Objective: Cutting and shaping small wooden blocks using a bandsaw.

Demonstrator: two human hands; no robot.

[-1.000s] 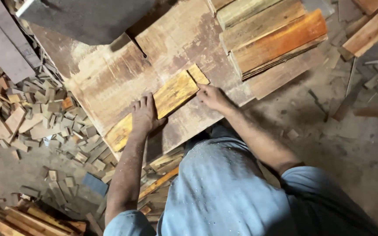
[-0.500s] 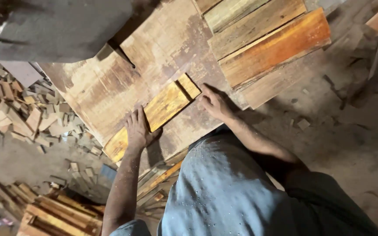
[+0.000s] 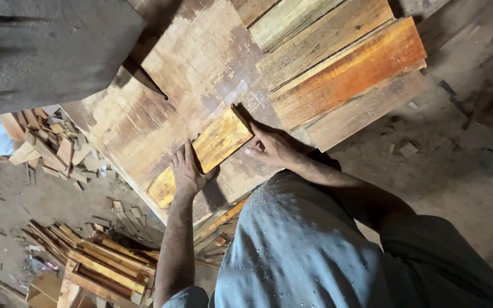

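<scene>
While both hands press the plank [image 3: 201, 154] flat mid-bench [image 3: 144, 125], left hand [image 3: 186, 171] fingers spread, right hand [image 3: 269, 145] fingers at its right end, positioning appears underway; next needs steady alignment.

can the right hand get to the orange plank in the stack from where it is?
Probably yes. The right hand rests at the yellow board's end, and the orange plank lies just beyond on the worktop, top face uncovered, nothing between.
</scene>
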